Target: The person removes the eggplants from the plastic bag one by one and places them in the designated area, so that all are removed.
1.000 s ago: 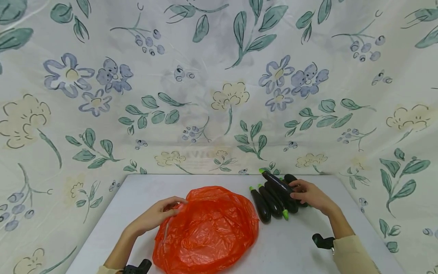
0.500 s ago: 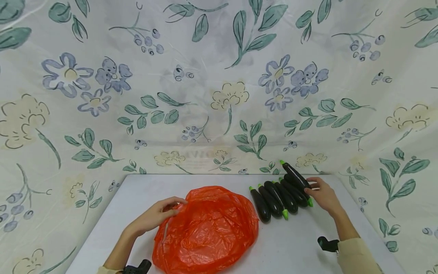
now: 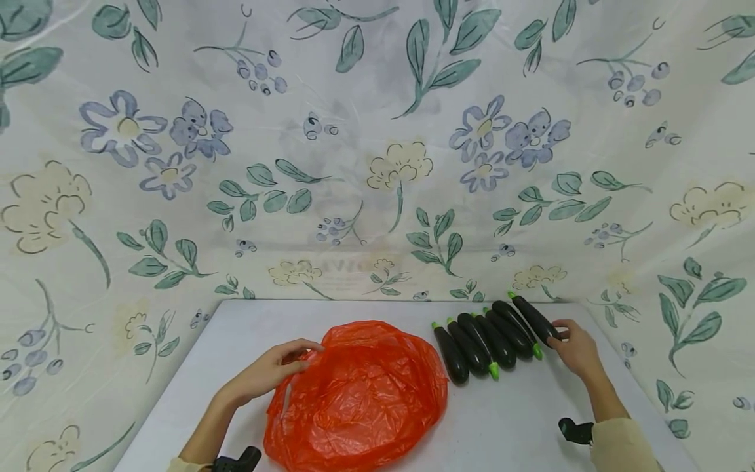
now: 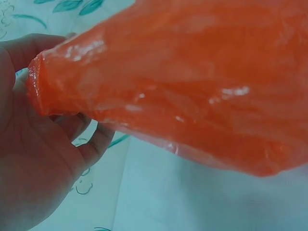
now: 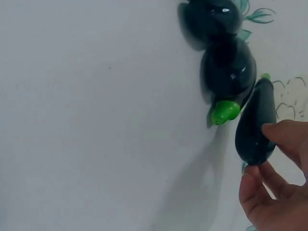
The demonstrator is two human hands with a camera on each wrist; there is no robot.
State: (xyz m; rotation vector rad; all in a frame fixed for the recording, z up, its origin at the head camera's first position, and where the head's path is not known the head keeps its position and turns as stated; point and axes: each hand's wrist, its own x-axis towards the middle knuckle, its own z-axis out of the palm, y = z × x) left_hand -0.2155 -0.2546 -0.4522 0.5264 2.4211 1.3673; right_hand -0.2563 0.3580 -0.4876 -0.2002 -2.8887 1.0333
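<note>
Head view: right hand (image 3: 575,347) pinches the end of the outermost eggplant (image 3: 533,316) lying beside a row of eggplants (image 3: 480,341) on the table (image 3: 519,419). Left hand (image 3: 268,370), fingers curled, grips the edge of the orange plastic bag (image 3: 360,393).

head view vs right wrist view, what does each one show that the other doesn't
Only the head view shows the left hand gripping the edge of the orange plastic bag, the flowered cloth backdrop, and the whole row of six eggplants.

Only the right wrist view shows, close up, the fingertips pinching the blunt end of the end eggplant, and the green stem of its neighbour.

Both show the right hand on that end eggplant, lying on the white table.
</note>
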